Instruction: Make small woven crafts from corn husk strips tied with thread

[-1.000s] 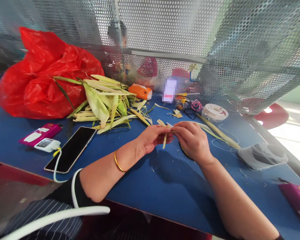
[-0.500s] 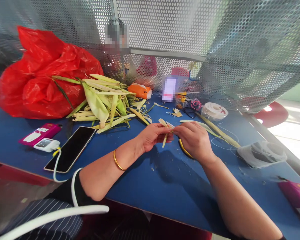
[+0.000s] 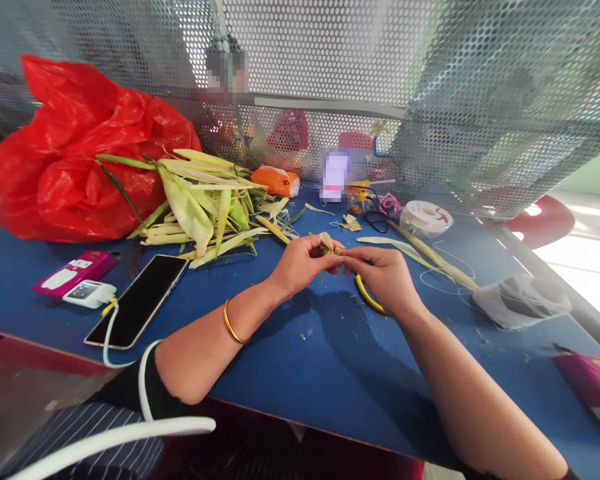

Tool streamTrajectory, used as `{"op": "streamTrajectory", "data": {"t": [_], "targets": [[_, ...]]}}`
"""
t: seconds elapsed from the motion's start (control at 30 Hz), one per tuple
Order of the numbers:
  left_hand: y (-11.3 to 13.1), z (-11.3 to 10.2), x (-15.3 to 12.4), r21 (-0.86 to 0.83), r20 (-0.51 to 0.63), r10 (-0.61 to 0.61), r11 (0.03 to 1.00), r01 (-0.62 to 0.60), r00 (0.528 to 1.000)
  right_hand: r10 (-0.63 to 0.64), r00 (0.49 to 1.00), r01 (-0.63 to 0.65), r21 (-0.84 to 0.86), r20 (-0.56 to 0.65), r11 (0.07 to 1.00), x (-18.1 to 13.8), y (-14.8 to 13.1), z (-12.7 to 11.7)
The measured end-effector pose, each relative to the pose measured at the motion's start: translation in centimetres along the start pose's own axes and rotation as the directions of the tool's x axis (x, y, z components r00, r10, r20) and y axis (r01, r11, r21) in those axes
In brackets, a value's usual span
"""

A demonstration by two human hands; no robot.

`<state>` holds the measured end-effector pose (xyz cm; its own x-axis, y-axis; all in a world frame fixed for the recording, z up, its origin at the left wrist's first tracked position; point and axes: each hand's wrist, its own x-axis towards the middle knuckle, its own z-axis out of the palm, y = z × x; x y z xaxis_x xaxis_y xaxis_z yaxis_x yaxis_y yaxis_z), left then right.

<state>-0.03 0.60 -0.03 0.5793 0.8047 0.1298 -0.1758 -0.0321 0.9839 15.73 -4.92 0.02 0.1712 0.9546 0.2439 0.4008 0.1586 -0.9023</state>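
Observation:
My left hand [image 3: 300, 265] and my right hand [image 3: 383, 273] meet over the blue table [image 3: 290, 360], fingertips pinched together on a small folded piece of pale leaf strip [image 3: 329, 245]. The piece is mostly hidden by my fingers. Under my right hand lies a tool with a yellow handle [image 3: 367, 297]. A gold bangle sits on my left wrist. A heap of green and cream leaves [image 3: 205, 207] lies to the left of my hands.
A red plastic bag [image 3: 75, 167] fills the back left. A phone [image 3: 137, 300] on a cable and a pink device [image 3: 73, 272] lie at the left. A white spool [image 3: 425, 217], long leaf strips [image 3: 430, 257], a clear bag [image 3: 523, 300] and a perforated screen [image 3: 430, 80] are to the right and behind.
The hanging end of the leaf strip has been folded up into my fingers. Both hands have shifted slightly away from me. The yellow handle now shows more beneath my right hand.

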Motion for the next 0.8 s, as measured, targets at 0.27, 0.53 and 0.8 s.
{"op": "streamTrajectory", "data": {"t": [0.27,0.53,0.8], "targets": [[-0.3,-1.1,0.5,0.061,0.101,-0.042,0.997,0.036,0.994,0.028,0.997,-0.023,-0.071,0.073,0.997,0.0,-0.2,-0.6],[-0.1,-1.0,0.5,0.069,0.069,-0.031,0.997,0.026,0.997,0.043,0.999,-0.044,-0.092,-0.005,0.995,-0.1,0.1,-0.2],[-0.5,-1.7,0.7,0.247,-0.079,-0.039,0.967,0.058,0.996,0.013,0.998,-0.026,-0.23,-0.058,0.973,-0.1,0.2,-0.2]]}}
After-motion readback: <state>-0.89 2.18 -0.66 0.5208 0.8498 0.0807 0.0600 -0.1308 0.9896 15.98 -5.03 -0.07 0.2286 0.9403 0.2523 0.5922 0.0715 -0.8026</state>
